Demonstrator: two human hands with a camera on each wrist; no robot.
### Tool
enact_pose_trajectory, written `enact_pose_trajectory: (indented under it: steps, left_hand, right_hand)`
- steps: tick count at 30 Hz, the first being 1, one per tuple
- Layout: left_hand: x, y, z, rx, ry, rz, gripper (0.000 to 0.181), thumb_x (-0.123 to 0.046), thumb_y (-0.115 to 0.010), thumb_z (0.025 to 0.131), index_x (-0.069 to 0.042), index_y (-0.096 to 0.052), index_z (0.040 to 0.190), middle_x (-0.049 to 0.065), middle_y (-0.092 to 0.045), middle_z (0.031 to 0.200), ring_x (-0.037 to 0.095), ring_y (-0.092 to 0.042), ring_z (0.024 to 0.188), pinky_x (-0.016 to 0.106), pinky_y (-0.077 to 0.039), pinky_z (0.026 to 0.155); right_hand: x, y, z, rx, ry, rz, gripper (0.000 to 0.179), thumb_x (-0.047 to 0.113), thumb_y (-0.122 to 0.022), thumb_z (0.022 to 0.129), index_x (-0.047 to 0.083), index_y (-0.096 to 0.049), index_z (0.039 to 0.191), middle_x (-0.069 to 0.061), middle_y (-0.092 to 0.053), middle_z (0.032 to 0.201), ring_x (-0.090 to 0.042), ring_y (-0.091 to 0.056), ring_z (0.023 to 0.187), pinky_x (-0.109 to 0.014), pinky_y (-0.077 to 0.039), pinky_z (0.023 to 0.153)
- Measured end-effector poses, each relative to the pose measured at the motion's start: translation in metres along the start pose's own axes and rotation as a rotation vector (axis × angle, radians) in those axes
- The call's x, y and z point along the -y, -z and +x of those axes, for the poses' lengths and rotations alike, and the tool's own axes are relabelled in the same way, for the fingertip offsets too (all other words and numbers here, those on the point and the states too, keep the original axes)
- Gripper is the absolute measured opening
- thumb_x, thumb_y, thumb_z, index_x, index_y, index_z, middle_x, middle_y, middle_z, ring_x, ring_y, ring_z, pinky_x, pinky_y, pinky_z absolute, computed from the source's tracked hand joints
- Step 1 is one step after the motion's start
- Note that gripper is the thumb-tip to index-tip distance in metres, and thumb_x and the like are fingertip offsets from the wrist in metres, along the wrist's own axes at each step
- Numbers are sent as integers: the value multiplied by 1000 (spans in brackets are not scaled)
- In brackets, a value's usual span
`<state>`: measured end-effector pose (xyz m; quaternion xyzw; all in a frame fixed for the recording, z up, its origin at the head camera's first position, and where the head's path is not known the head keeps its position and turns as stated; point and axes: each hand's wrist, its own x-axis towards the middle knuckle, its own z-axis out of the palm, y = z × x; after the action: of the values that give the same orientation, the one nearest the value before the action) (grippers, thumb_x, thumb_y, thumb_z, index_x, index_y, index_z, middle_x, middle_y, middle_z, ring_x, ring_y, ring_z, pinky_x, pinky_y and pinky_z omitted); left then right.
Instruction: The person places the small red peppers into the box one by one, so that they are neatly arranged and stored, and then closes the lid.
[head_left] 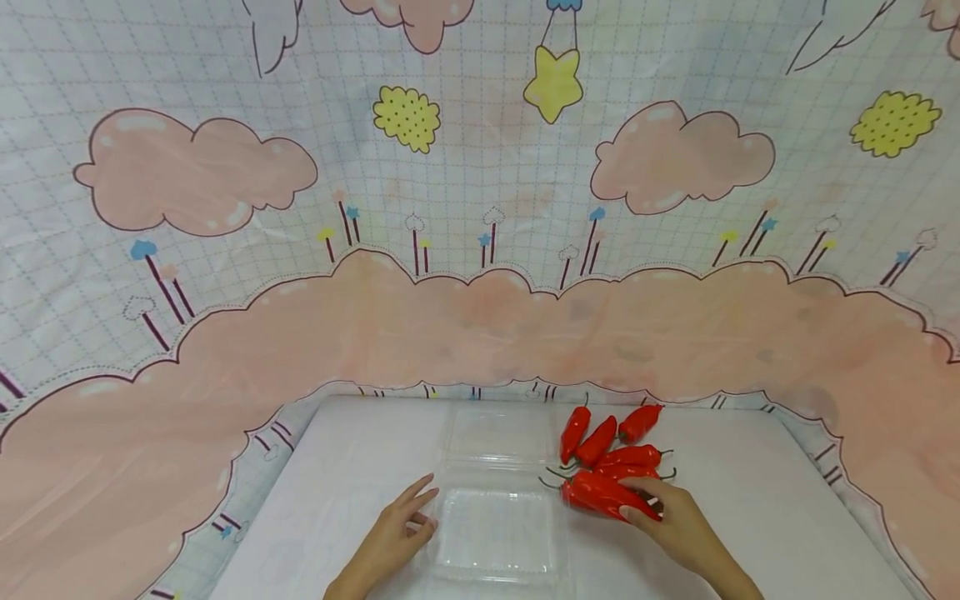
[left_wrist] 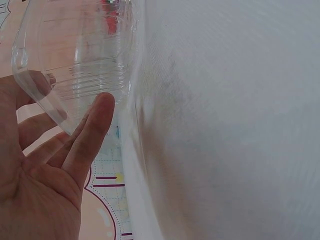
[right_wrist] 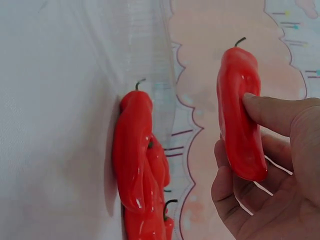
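My right hand (head_left: 678,517) holds a red pepper (head_left: 607,495) between thumb and fingers. In the right wrist view that pepper (right_wrist: 237,115) stands nearly upright, stem up, with the thumb along its side. Beside it, more red peppers (right_wrist: 134,150) lie in a group on the table. An open clear plastic box (head_left: 498,533) sits between the hands. My left hand (head_left: 393,529) is at the box's left edge, its fingers spread and loosely bent. In the left wrist view the fingertips (left_wrist: 104,102) lie against or very near the clear box (left_wrist: 80,55); contact is hard to tell.
The box's clear lid (head_left: 501,437) lies folded back toward the rear of the white table (head_left: 360,467). Several loose peppers (head_left: 597,442) lie to its right. A cloth with printed clouds (head_left: 480,325) hangs behind and around the table.
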<state>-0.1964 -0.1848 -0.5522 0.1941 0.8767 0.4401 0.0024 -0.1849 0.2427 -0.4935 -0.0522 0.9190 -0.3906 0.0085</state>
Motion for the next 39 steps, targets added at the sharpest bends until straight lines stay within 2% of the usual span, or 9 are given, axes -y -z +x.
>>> enact_pose_trajectory:
  steps: [12, 28, 34, 39]
  left_hand:
    - [0, 1, -2, 0, 8, -4, 51, -17, -64, 94, 6, -51, 138, 20, -35, 156, 6, -65, 91, 16, -57, 72]
    - [1, 0, -3, 18, -6, -5, 52, -17, -64, 94, 7, -49, 138, 22, -33, 156, 7, -65, 91, 15, -56, 72]
    - [0, -1, -3, 12, 5, -16, 53, -18, -64, 94, 6, -50, 138, 22, -33, 157, 7, -65, 91, 15, -56, 72]
    - [0, -1, -3, 3, 2, -7, 52, -17, -64, 94, 6, -50, 138, 22, -33, 156, 7, -65, 91, 15, -56, 72]
  right_hand:
    - [11, -15, 6, -20, 36, 40, 39, 25, -79, 81, 17, -69, 118, 1, -70, 111, -13, -56, 90, -16, -52, 70]
    - [28, -36, 12, -8, 8, 63, 41, 31, -81, 79, 22, -71, 117, 4, -69, 110, -14, -56, 94, -19, -51, 71]
    - [35, -45, 16, -11, 2, 68, 43, 29, -81, 79, 19, -70, 119, 3, -69, 109, -15, -55, 92, -21, -51, 71]
    - [41, -50, 20, 2, 0, 100, 40, 28, -81, 79, 23, -71, 118, 2, -68, 109, -16, -55, 92, -22, -52, 71]
